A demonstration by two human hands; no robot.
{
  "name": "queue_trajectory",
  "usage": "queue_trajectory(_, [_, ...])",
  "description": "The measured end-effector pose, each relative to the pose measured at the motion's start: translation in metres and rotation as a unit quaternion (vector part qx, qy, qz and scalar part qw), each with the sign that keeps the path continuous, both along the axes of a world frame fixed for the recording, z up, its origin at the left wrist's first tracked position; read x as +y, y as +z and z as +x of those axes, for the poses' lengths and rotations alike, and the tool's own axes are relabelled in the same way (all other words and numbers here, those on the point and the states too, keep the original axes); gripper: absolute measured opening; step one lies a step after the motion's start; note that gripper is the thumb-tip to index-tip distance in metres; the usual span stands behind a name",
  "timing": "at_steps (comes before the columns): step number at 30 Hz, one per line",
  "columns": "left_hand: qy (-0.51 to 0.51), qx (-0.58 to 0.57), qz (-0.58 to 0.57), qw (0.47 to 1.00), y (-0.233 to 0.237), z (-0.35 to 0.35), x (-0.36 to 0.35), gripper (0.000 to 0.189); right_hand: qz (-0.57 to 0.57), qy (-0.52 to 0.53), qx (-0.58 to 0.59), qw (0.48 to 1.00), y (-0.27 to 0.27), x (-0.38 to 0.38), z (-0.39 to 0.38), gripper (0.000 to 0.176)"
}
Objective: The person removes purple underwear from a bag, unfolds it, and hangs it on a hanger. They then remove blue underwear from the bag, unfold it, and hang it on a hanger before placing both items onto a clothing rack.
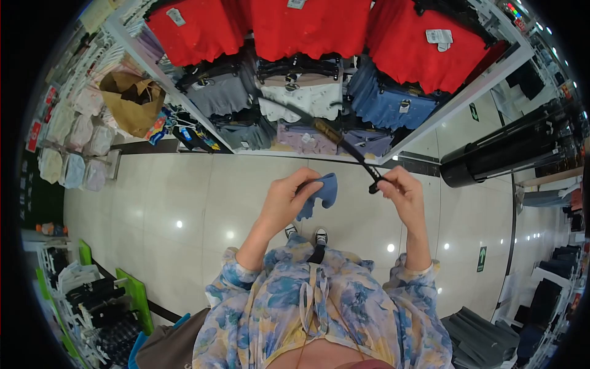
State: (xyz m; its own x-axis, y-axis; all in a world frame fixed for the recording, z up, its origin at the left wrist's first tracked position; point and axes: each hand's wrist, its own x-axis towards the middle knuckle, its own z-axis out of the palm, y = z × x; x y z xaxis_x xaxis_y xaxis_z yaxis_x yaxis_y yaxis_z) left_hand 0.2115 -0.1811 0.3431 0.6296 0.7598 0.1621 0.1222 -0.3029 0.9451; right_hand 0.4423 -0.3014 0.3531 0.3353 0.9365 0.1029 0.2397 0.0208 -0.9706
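Note:
My left hand [294, 195] is closed on a small blue garment [326, 189], bunched so that its exact kind is hard to tell. To the right, my right hand [402, 192] pinches one end of a black clip hanger [353, 149]. The hanger slants up and left from my fingers and is apart from the blue garment. Its far end is smeared and overlaps the white printed garments [307, 101] on the rack.
A white-framed rack [491, 77] ahead holds red garments [307, 27] above blue garments [393, 101] and grey ones. A brown paper bag [132, 104] is at upper left. A black cylinder [485, 163] lies across the right. Pale floor tiles [172, 203] are below my hands.

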Motion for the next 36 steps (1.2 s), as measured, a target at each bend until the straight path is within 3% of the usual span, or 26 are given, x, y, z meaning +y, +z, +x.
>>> queue_trajectory(3, [-0.031, 0.054, 0.036, 0.997, 0.006, 0.009, -0.005, 0.010, 0.040, -0.005, 0.002, 0.999, 0.019, 0.014, -0.010, 0.008])
queue_trajectory(7, [-0.057, 0.062, 0.067, 0.994, 0.012, 0.015, -0.010, 0.012, 0.110, 0.082, -0.067, 0.988, 0.026, 0.031, -0.022, 0.007])
queue_trajectory(24, [-0.045, 0.019, 0.093, 0.994, 0.003, 0.020, -0.014, 0.014, 0.066, 0.126, -0.143, 0.980, 0.024, 0.040, -0.024, 0.012])
queue_trajectory(26, [-0.011, 0.024, -0.004, 1.000, -0.002, 0.022, -0.015, 0.013, 0.057, 0.125, -0.136, 0.981, 0.018, 0.042, -0.026, 0.013])
queue_trajectory(36, [0.014, -0.029, 0.002, 0.999, -0.015, 0.029, -0.021, 0.012, -0.010, 0.165, -0.139, 0.976, 0.015, 0.047, -0.015, 0.018])
